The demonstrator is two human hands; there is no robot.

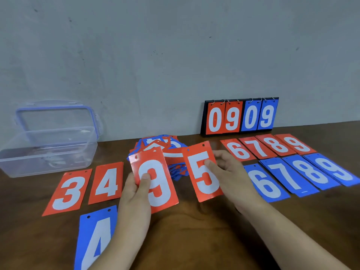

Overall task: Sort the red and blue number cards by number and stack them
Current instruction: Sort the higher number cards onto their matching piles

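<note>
My left hand point(134, 193) grips the red 9 card point(155, 182), with the thumb pressed on the digit and the fingers behind. My right hand point(231, 172) pinches the red 5 card point(204, 172) at its right edge, thumb on the face. Both cards are raised off the surface point(194, 240). Their long axes run roughly 12 to 6 o'clock, with the punched ends at 12.

Governing relation: the red row runs from 9 to 3 o'clock.
- The red 4 stack point(107, 184) lies just at 9 o'clock of my left hand.
- The red 6 stack point(238, 150) lies at 1 o'clock of my right hand.
- The open slot between these two sits under my hands, so I judge the 5 needs only a short lowering, long axis unchanged.
- The red 9 stack point(298, 145) closes the row at 2 o'clock, well apart from my left hand and beyond my right.

My right hand is the nearer one to the 9 stack. I judge that placing the 9 with my left hand means reaching across my right forearm.

The unsorted pile point(161, 151) lies at 12 o'clock, just behind both cards.
</note>
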